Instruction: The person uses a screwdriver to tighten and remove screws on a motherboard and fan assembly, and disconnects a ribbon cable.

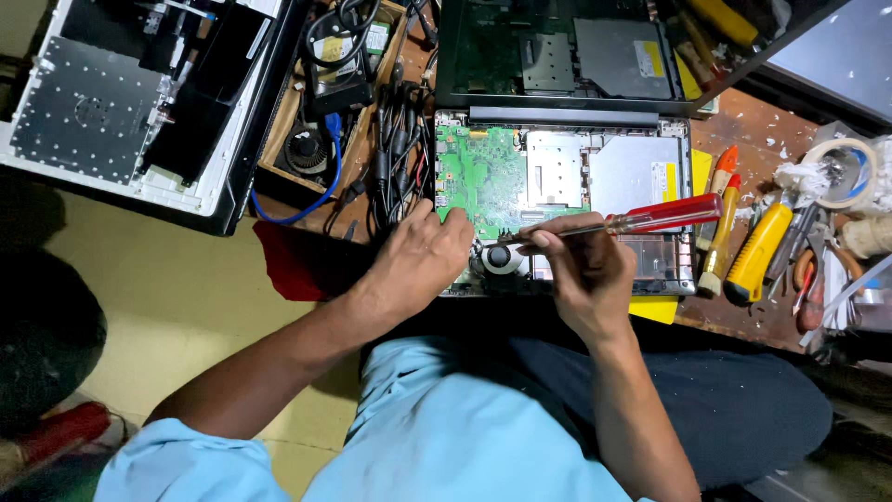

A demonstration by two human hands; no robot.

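Screwdriver (641, 220) pinched in my right hand (581, 270), red handle pointing right, tip down by the fan (503, 257) of the opened laptop (567, 200), my left hand (423, 256) empty, fingers curled, resting on the green board (478, 172) beside it.

Hidden under the left hand (423, 256): near-left corner of the opened laptop (567, 200). Screwdriver (641, 219) tip too small to make out beside the fan (502, 257). Far laptop (557, 46) and white casing (111, 102) cut off at the top edge.
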